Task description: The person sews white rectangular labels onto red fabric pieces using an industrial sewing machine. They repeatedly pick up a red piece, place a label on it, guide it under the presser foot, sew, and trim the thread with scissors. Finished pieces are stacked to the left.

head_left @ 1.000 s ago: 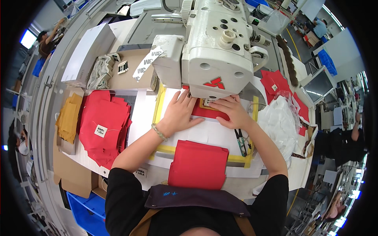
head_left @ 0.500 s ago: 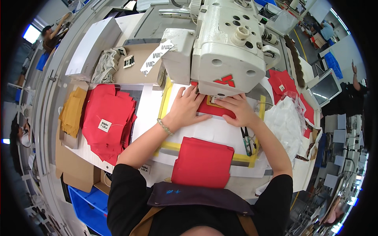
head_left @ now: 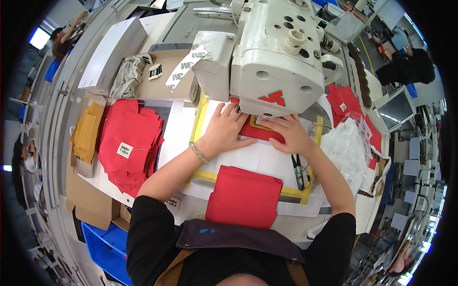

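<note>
Under the head of a white sewing machine (head_left: pixel 274 78) lies a piece of red fabric (head_left: pixel 253 132). At its far edge, beneath the machine, sits a small yellowish frame (head_left: pixel 256 125), mostly covered by the machine and my fingers. My left hand (head_left: pixel 223 131) lies flat with fingers spread at the fabric's left side, thumb pointing right. Pressing from the right is my right hand (head_left: pixel 290 134), fingers stretched across the fabric beside the frame. Neither hand grips anything. Thread snips (head_left: pixel 298 172) rest just below my right hand. Closer to me is a stack of folded red fabric (head_left: pixel 244 196).
On the left lie a pile of red fabric pieces (head_left: pixel 126 167) with a white label and a box of mustard-yellow pieces (head_left: pixel 87 133). A cardboard tray (head_left: pixel 174 64) stands beyond them. White material in a plastic bag (head_left: pixel 346 152) is at the right, near a screen (head_left: pixel 395 108).
Both hands hold nearly the same position on the red fabric. The view has shifted very slightly. In the right background, a person in black has moved farther back.
</note>
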`<control>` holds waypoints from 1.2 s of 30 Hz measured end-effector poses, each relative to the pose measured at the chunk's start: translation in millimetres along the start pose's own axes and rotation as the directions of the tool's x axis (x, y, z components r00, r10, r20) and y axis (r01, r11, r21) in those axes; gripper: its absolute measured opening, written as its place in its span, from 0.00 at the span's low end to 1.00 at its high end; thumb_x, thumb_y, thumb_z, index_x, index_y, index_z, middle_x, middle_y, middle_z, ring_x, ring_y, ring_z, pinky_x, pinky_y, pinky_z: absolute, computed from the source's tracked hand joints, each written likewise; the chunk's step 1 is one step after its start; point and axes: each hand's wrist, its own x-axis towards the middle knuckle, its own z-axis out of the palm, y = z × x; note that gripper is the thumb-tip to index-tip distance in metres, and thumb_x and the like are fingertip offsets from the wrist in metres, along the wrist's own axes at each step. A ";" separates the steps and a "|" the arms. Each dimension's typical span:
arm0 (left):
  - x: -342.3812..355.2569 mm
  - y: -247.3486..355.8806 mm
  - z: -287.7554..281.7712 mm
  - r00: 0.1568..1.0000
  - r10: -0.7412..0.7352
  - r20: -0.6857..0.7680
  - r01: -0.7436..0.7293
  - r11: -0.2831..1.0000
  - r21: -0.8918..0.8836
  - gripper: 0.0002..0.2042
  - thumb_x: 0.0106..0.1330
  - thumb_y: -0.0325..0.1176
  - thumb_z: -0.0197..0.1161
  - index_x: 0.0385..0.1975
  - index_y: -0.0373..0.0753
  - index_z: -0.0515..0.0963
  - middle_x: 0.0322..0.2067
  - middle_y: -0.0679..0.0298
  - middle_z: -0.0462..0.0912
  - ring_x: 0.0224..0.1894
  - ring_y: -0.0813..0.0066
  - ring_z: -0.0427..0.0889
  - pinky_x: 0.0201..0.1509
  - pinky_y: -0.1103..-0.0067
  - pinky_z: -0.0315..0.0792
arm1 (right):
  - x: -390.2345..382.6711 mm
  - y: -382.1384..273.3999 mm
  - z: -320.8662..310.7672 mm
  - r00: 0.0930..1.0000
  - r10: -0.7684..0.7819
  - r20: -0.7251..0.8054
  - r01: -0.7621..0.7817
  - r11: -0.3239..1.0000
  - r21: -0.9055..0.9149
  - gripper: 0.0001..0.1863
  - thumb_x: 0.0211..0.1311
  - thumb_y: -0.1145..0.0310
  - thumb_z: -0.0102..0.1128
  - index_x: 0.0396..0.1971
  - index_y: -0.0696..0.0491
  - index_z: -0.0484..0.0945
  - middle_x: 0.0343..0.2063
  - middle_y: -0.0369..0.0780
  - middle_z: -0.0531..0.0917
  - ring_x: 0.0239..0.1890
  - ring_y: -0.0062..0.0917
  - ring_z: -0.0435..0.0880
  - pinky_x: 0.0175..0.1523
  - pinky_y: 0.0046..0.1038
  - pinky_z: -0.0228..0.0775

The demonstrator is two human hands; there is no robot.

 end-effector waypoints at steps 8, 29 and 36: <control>2.0 0.7 -4.0 0.999 0.017 0.033 -0.017 1.000 0.001 0.40 0.55 0.64 0.61 0.56 0.32 0.74 0.53 0.55 0.78 0.62 0.55 0.67 0.68 0.58 0.56 | -2.5 1.6 3.9 0.999 -0.023 -0.031 0.023 1.000 -0.003 0.27 0.44 0.66 0.64 0.51 0.47 0.80 0.50 0.34 0.81 0.52 0.29 0.75 0.56 0.36 0.58; 17.0 -14.6 2.7 1.000 0.013 -0.011 -0.013 1.000 0.002 0.36 0.56 0.64 0.61 0.50 0.34 0.79 0.44 0.51 0.79 0.48 0.55 0.78 0.60 0.64 0.62 | 1.6 26.9 4.2 0.997 -0.054 -0.059 0.051 0.998 -0.040 0.21 0.48 0.66 0.61 0.47 0.49 0.80 0.44 0.35 0.83 0.52 0.31 0.74 0.57 0.39 0.57; 17.6 -13.9 -0.5 0.994 -0.026 0.102 0.029 0.999 -0.027 0.35 0.55 0.60 0.64 0.52 0.35 0.77 0.53 0.52 0.77 0.57 0.54 0.73 0.66 0.57 0.56 | -0.5 22.6 -1.5 0.990 -0.064 -0.125 0.058 0.997 -0.052 0.21 0.46 0.66 0.63 0.46 0.49 0.82 0.44 0.35 0.84 0.51 0.31 0.76 0.56 0.38 0.58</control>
